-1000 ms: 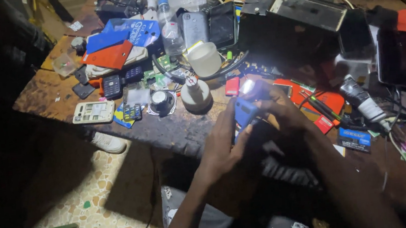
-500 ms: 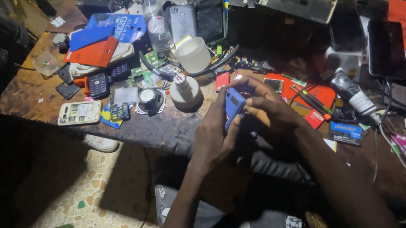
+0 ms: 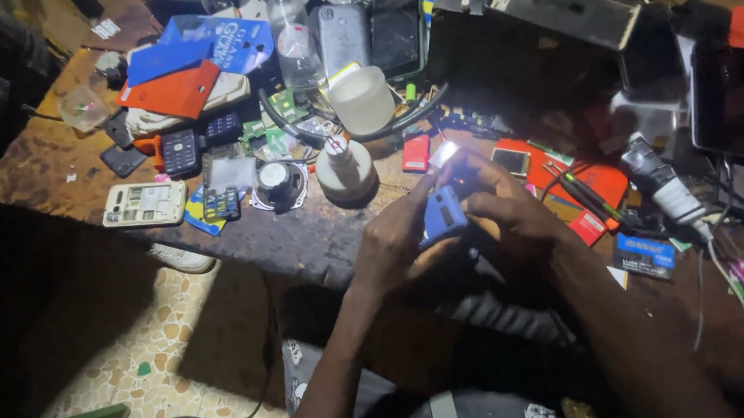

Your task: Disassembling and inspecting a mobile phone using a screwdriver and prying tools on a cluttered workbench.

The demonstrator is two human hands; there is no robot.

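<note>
Both hands, left hand & right hand, clamped on blue phone, drawn nearer worktop front edge; its light now dimmer.

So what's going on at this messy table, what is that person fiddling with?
A person holds a small blue phone in both hands over a cluttered wooden workbench. The left hand cups it from one side, the right hand from the other, with a small bright light shining at its top end. Around them lie old keypad phones, a white cup, a plastic bottle and loose parts.
</note>
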